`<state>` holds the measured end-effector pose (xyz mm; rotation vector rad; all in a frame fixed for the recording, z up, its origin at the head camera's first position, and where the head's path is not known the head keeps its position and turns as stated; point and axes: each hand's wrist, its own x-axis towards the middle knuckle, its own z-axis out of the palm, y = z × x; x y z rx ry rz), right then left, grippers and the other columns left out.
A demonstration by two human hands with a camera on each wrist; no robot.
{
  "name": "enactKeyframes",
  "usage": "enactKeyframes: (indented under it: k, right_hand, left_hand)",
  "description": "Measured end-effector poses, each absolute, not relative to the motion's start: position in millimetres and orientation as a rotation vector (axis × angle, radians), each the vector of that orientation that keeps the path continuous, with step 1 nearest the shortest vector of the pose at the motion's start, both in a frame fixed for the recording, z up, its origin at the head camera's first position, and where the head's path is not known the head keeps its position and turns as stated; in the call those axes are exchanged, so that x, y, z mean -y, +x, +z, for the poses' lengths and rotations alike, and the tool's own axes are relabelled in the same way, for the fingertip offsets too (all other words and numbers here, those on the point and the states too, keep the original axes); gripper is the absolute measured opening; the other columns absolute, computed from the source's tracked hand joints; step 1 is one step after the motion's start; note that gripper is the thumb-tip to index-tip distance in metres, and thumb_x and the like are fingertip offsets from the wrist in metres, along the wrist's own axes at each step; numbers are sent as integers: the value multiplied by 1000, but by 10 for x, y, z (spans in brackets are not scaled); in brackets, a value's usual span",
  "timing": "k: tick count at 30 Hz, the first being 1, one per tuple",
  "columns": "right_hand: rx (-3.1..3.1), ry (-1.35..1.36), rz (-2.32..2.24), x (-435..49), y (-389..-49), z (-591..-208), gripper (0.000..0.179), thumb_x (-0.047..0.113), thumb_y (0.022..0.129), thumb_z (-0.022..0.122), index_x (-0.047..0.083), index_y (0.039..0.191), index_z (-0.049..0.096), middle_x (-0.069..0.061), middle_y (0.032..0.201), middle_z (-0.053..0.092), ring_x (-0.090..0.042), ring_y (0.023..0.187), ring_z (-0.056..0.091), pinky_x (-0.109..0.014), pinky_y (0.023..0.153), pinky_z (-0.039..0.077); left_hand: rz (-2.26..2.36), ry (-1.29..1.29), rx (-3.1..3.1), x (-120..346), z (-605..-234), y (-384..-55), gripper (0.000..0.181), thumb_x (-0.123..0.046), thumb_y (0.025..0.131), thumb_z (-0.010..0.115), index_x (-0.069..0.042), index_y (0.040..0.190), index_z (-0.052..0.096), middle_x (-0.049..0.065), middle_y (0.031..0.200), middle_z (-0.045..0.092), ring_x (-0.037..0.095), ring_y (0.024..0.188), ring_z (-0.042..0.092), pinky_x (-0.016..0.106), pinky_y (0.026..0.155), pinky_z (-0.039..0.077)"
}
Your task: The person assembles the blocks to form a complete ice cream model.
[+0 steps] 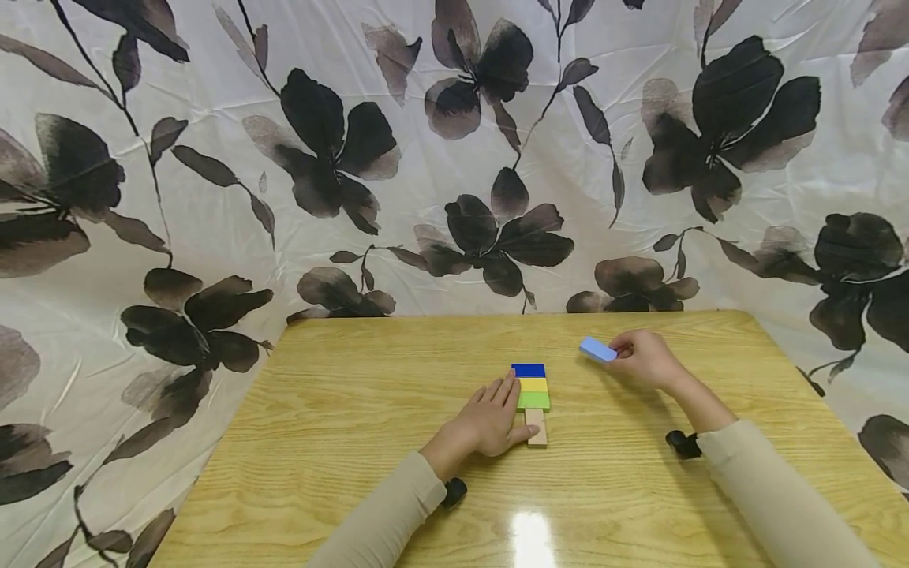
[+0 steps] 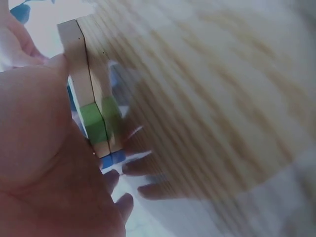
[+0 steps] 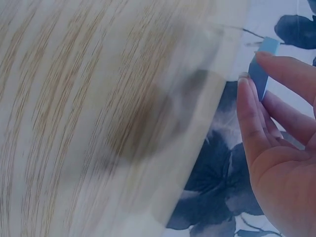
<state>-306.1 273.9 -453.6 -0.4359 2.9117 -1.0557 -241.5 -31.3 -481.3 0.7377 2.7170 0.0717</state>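
Observation:
A dark blue block (image 1: 529, 370), a yellow block (image 1: 534, 385) and a light green block (image 1: 534, 401) lie against each other in a stack-like row on the table. Below the green one, a plain wood-coloured block (image 1: 536, 434) extends lengthwise toward me. My left hand (image 1: 488, 418) rests along the left side of the row with straight fingers, its thumb reaching to the plain block. To the right and farther back, my right hand (image 1: 645, 360) pinches one end of a light blue block (image 1: 598, 349). In the right wrist view, thumb and fingers hold this blue block (image 3: 261, 71) above the table.
The wood-grain table (image 1: 319, 426) ends at a far edge in front of a floral cloth (image 1: 398, 252). Dark wrist devices sit at both cuffs. A bright light reflection shows near the front of the tabletop.

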Motion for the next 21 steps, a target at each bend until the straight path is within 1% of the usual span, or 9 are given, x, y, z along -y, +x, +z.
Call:
enactKeyframes:
  k: [2, 9, 16, 21]
  right_hand:
    - [-2912, -445, -1052, -2720, -3061, -4536, 30, 5, 84, 79, -13, 106, 71, -16, 91, 72, -23, 83, 65, -34, 74, 52]
    - [-2912, -471, -1059, -2646, -3055, -4524, 27, 4, 83, 80, -12, 104, 72, -14, 88, 72, -21, 81, 65, -31, 72, 52]
    - [-2889, -526, -1072, -2532, -3104, -4535, 25, 3, 83, 80, -11, 103, 72, -12, 87, 72, -18, 80, 65, -33, 73, 52]
    - [-2875, -550, -1073, -2458, -3146, -4561, 24, 2, 84, 79, -10, 104, 73, -11, 87, 72, -18, 80, 64, -33, 74, 52]
  left_hand:
    - [87, 753, -2709, 316, -4828, -2424, 87, -64, 105, 30, -6, 165, 5, 10, 172, -4, 26, 158, 7, 43, 126, 15]
    - [101, 768, -2718, 320, -4912, -2462, 88, -64, 105, 29, -5, 165, 4, 11, 172, -6, 26, 158, 7, 43, 126, 15]
    - [81, 766, -2728, 317, -4802, -2408, 87, -64, 105, 32, -5, 165, 9, 11, 172, 0, 25, 157, 12, 42, 125, 19]
    - [78, 762, -2716, 320, -4772, -2398, 87, -63, 106, 31, -5, 165, 7, 11, 172, -1, 26, 158, 9, 42, 126, 17]
